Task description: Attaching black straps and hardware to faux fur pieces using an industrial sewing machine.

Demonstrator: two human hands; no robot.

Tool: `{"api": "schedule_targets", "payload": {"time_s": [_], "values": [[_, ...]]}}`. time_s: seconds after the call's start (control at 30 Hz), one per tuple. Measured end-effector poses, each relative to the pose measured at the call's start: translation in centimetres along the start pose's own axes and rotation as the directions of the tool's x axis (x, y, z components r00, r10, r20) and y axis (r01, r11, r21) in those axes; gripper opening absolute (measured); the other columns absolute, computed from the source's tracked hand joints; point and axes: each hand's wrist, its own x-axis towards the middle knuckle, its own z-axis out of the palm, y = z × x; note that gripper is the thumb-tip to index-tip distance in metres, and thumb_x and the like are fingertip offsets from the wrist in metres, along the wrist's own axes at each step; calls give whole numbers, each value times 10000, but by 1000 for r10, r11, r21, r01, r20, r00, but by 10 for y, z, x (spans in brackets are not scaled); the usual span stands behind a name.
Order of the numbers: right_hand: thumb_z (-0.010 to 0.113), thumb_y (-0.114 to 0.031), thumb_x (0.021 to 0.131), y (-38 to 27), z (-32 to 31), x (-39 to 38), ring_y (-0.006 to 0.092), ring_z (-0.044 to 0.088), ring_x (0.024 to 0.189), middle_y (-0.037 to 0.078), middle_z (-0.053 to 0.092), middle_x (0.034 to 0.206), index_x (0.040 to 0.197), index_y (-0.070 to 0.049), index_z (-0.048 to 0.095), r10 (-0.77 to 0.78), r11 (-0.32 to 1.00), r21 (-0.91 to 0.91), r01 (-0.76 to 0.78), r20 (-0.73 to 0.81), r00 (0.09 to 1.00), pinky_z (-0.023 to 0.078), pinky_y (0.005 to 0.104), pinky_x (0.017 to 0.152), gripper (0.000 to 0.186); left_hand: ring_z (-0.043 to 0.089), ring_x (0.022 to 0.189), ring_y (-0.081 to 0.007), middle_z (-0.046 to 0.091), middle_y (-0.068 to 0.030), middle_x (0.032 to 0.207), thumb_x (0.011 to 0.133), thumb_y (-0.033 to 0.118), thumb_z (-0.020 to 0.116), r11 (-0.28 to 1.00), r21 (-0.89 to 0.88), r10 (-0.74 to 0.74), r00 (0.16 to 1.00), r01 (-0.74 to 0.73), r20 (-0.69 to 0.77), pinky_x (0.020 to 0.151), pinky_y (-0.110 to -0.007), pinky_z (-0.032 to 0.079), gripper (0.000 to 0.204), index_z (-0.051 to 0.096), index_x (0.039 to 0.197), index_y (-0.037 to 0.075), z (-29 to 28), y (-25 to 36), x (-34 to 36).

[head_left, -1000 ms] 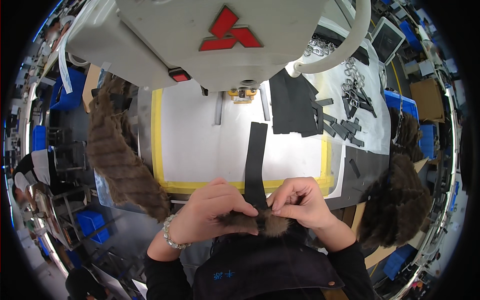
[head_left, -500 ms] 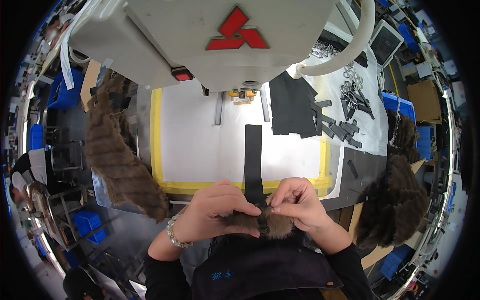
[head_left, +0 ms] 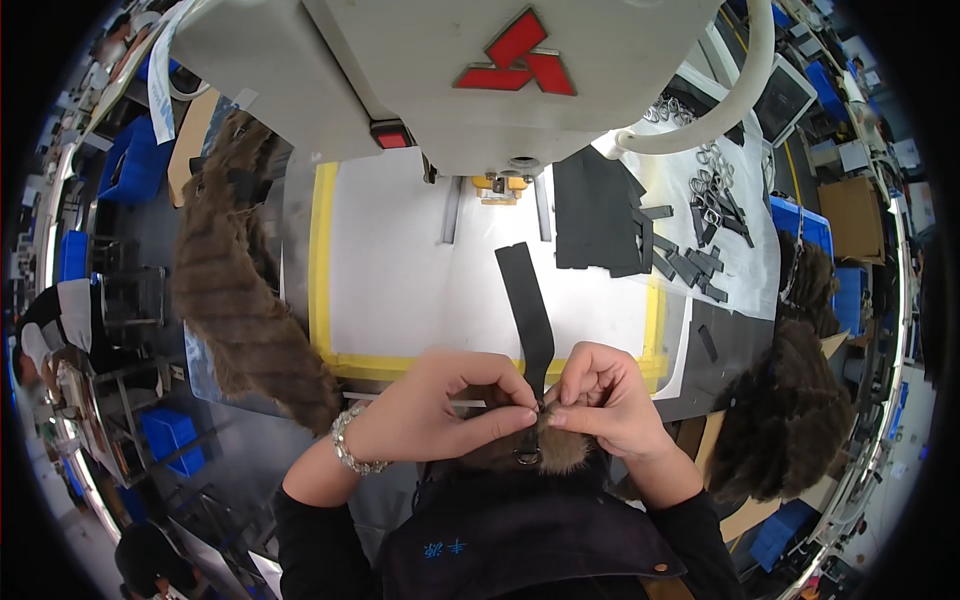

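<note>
"Which step is in hand?"
"Joining, apparently. The black strap [head_left: 527,310] is pinched at its near end by the left grip [head_left: 425,400]; beside it, the brown fur piece [head_left: 567,452] is pinched by the right grip [head_left: 612,408], at the near side of the table [head_left: 735,355]."
"And next?"
"Probably, careful alignment is called for, both edges held firmly."

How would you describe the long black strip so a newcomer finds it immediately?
Below the big pale machine is a yellow-bordered white surface. Across its near edge, the long black strip runs toward the left hand and right hand, much longer than the short black tabs.
</note>
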Motion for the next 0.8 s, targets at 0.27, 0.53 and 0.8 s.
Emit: {"api": "schedule_targets", "payload": {"time_s": [0.27, 0.53, 0.8], "values": [[656, 94, 835, -2, -2, 1, 76, 641, 815, 143, 701, 920, 857, -51, 437, 10, 999, -41, -10, -7, 1000, 488, 185, 688, 263, 596, 748, -44, 685, -16, 809, 872, 64, 682, 999, -31, -17, 996, 19, 87, 693, -200, 500, 82, 687, 917, -4, -5, 0, 9], [656, 94, 836, -5, -3, -1, 65, 631, 805, 146, 703, 904, 857, -56, 415, -4, 998, -56, 3, -13, 1000, 492, 189, 700, 284, 616, 754, -56, 693, -25, 810, 871, 75, 687, 1000, -24, 4, 997, -2, 72, 688, -207, 507, 91, 685, 909, -8, -3, 2, 11], [678, 103, 807, -21, -1, -26, 94, 649, 847, 155, 692, 926, 827, -44, 443, -198, 927, -343, 154, -96, 975, 512, 210, 714, 279, 635, 741, -141, 675, -51, 806, 842, 74, 702, 956, 255, 152, 988, -147, 1, 684, -265, 504, 124, 681, 960, 44, 12, 10, 17]]}}
